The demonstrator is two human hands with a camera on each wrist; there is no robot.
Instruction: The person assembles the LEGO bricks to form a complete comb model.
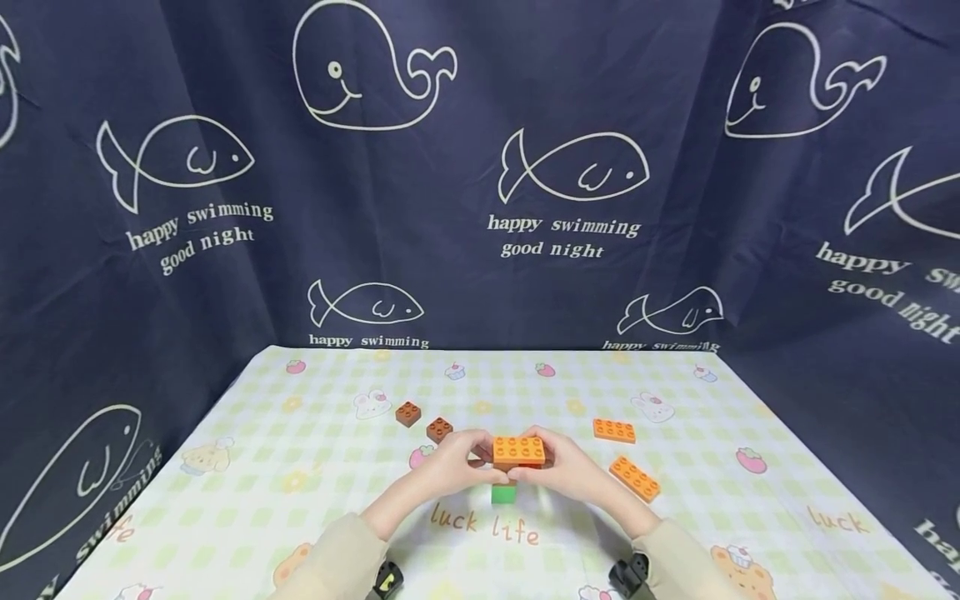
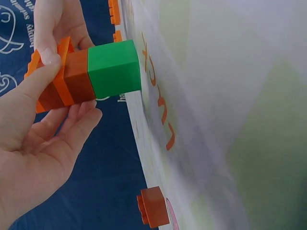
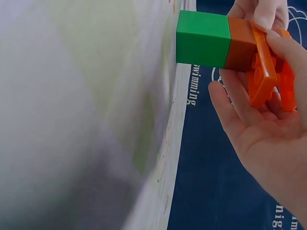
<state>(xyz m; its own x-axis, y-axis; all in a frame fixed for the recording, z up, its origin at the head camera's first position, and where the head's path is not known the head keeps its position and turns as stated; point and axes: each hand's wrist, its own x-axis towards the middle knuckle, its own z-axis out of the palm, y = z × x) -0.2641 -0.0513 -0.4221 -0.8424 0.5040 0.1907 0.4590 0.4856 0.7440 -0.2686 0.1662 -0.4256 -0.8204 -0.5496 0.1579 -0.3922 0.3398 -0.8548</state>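
A tower of toy building bricks stands upright on the tablecloth in front of me. Its base is a green block (image 2: 115, 69), with a brown brick (image 3: 241, 44) on it. Above come an orange plate (image 3: 263, 67), a second brown brick (image 2: 49, 98) and a top orange plate (image 1: 519, 450) with studs up. My left hand (image 1: 455, 461) grips the tower's upper part from the left, thumb against the orange layers. From the other side my right hand (image 1: 564, 467) holds the same upper part, its thumb by the lower orange plate. Fingers partly hide the middle layers in the head view.
Two loose brown bricks, one farther (image 1: 408, 414) and one nearer (image 1: 439, 429), lie left of the tower. Two loose orange plates, one farther (image 1: 614, 430) and one by the right forearm (image 1: 634, 478), lie to the right. A dark printed curtain (image 1: 480, 167) hangs behind the table.
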